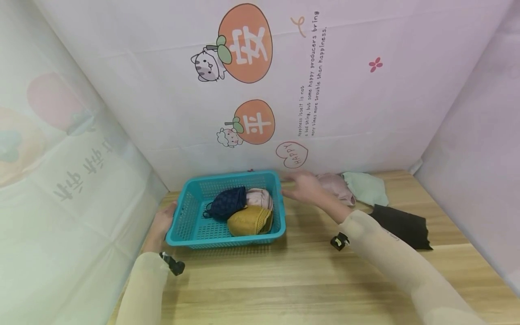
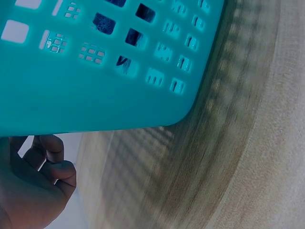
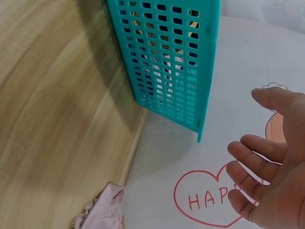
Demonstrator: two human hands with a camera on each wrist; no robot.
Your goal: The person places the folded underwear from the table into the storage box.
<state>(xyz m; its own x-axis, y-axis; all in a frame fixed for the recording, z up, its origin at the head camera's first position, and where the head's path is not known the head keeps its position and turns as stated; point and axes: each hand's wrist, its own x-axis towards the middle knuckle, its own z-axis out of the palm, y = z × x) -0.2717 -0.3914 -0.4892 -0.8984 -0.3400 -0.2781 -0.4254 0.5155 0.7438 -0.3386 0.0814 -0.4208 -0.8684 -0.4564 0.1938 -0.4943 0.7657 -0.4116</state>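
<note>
A turquoise plastic basket [image 1: 199, 241] stands against the back wall, holding a navy folded bra [image 1: 227, 203], a mustard one [image 1: 245, 221] and a pale pink one [image 1: 260, 197], all cup-shaped. At the basket's left rim is my left hand [image 1: 162, 221]; the left wrist view has its fingers [image 2: 52, 148] curled at the rim edge, partly hidden behind it. Just past the right rim, my right hand [image 1: 304, 187] is held with fingers spread loosely. The right wrist view shows a gap between this hand [image 3: 281, 162] and the basket [image 3: 209, 71], with nothing in the palm.
Right of the basket on the wooden table [image 1: 243, 289] lie a dusty pink lace-edged garment [image 1: 335, 187], a mint green cloth [image 1: 367, 187] and a black cloth [image 1: 402, 223]. Printed white sheets [image 1: 349, 104] hang behind and at both sides.
</note>
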